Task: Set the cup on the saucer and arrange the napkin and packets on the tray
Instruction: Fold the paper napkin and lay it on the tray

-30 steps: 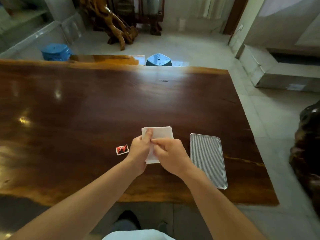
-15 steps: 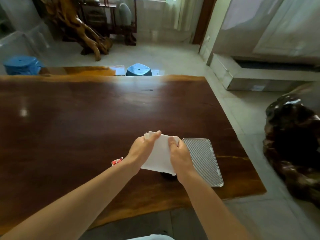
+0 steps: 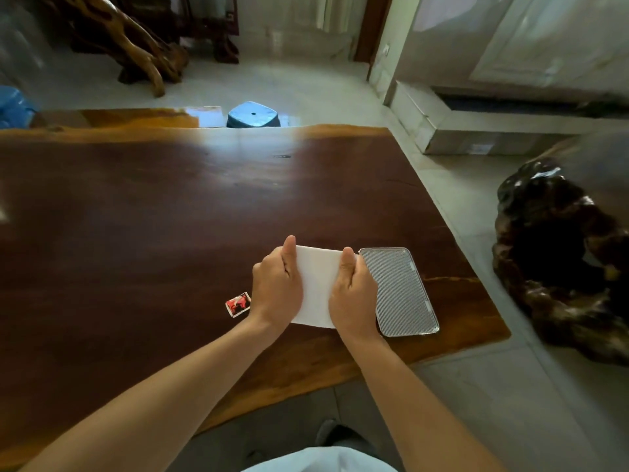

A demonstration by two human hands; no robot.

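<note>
A white folded napkin [image 3: 317, 284] is held flat between my two hands, just above the dark wooden table [image 3: 170, 216]. My left hand [image 3: 277, 287] grips its left edge, thumb on top. My right hand [image 3: 354, 294] grips its right edge the same way. A silver ribbed tray [image 3: 400, 291] lies on the table right beside my right hand, bare. A small red and white packet [image 3: 238, 304] lies on the table just left of my left wrist. No cup or saucer shows in this view.
The table's right edge and near edge run close to the tray. A dark gnarled wood sculpture [image 3: 561, 253] stands on the floor to the right. A blue stool [image 3: 253, 114] sits beyond the far edge, and another blue stool [image 3: 13, 109] at far left.
The napkin went from being pinched at its corner to being held flat by both side edges. My hands have moved apart, and the view has turned a little to the right.
</note>
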